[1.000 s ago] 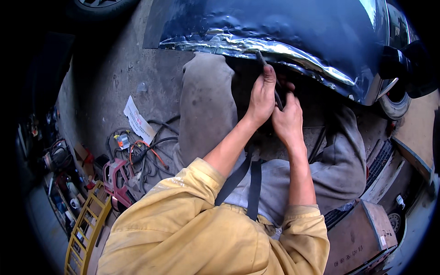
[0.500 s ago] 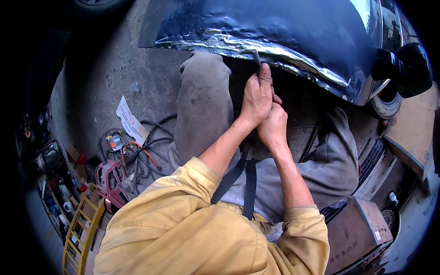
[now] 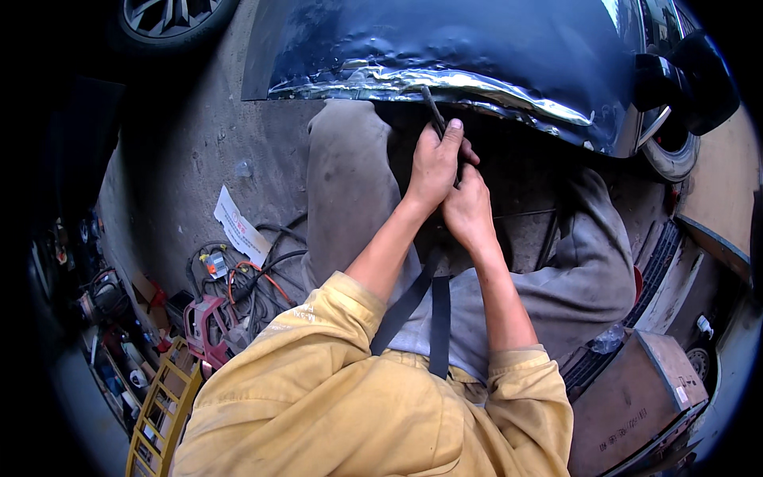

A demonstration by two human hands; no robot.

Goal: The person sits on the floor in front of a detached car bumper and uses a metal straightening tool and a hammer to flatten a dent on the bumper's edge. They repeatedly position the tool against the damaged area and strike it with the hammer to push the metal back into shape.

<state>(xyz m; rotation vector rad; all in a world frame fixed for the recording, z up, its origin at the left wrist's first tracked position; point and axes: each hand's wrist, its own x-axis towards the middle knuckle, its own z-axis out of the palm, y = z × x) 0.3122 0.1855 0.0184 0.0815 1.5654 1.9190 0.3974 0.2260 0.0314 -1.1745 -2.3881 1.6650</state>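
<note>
A dark metal bar (image 3: 432, 107) slants up from my hands, its tip touching the crumpled, bare-metal lower edge (image 3: 493, 90) of a dark blue car door (image 3: 461, 40). My left hand (image 3: 433, 168) is wrapped round the bar, thumb pointing up along it. Just below and to the right, my right hand (image 3: 469, 208) is closed round the bar's lower part. That end of the bar is mostly hidden by my fingers, so its exact kind does not show. Dents and ripples run across the door above the torn edge.
At right, a black side mirror (image 3: 691, 83) juts out above a tire (image 3: 671, 159) and brown boards (image 3: 719, 183). A wooden box (image 3: 628, 397) stands lower right. On the left lie coiled cables (image 3: 254, 282), a torn white sheet (image 3: 241, 226), a pink tool (image 3: 208, 326) and a yellow ladder-like frame (image 3: 163, 405).
The bar has tilted further left, and more of its length shows above my left hand. Its tip has shifted left along the door edge. The whole view has also shifted slightly.
</note>
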